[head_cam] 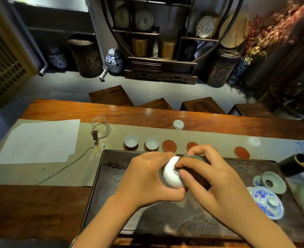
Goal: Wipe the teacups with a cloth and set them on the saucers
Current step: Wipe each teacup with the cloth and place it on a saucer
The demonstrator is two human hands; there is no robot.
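Left hand (147,178) cradles the white teacup (171,173) sideways above the tea tray (111,194), so the right hand (210,178), fingers curled, can press the dark cloth (194,173) into it. Three saucers (169,145) wait bare.

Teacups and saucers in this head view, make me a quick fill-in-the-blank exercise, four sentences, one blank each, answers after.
1. The left hand holds a white ____, tipped on its side.
2. The right hand presses a dark ____ against the teacup.
3. In the row of saucers, ____ already carry teacups.
4. The hands work above the dark ____, not above the pale runner.

Missing words: teacup; cloth; two; tray
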